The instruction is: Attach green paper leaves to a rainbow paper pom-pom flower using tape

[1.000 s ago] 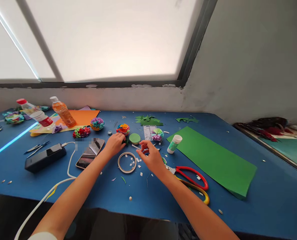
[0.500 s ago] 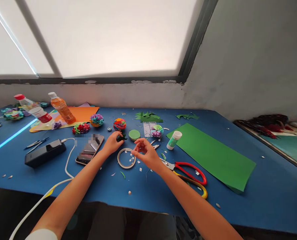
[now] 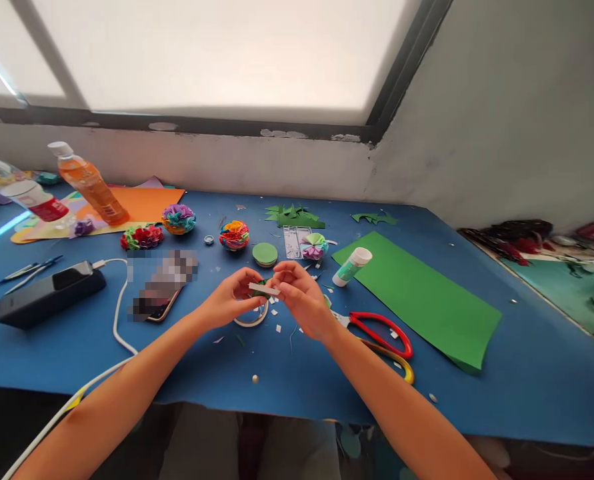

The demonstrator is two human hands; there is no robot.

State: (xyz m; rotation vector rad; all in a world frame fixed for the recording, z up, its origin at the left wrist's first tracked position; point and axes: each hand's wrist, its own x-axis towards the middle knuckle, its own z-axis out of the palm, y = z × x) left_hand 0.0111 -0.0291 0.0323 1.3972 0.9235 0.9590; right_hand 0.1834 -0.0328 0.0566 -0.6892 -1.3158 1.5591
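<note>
My left hand (image 3: 231,298) is closed on a small dark green paper piece (image 3: 263,283), pinched above the table in front of me. My right hand (image 3: 303,301) meets it, fingertips closed on a short white strip (image 3: 263,289) that looks like tape and lies across the green piece. Fingers hide part of both. Under the hands a roll of white tape (image 3: 251,323) lies flat, partly covered. Just beyond is a stack of green paper discs (image 3: 265,253). Scissors (image 3: 383,337) with red and yellow handles rest beside my right wrist.
Upright stands a glue stick (image 3: 352,267) near a green paper sheet (image 3: 427,300). Paper flowers (image 3: 234,235) sit further back. At left are a phone (image 3: 164,310), a black device (image 3: 51,293) with a white cable, and an orange drink bottle (image 3: 89,183). Paper scraps are scattered about.
My left hand has brought the green piece right and nearer, from beside the discs to above the tape roll. The right hand has met it, the white strip now visible. The view has shifted.
</note>
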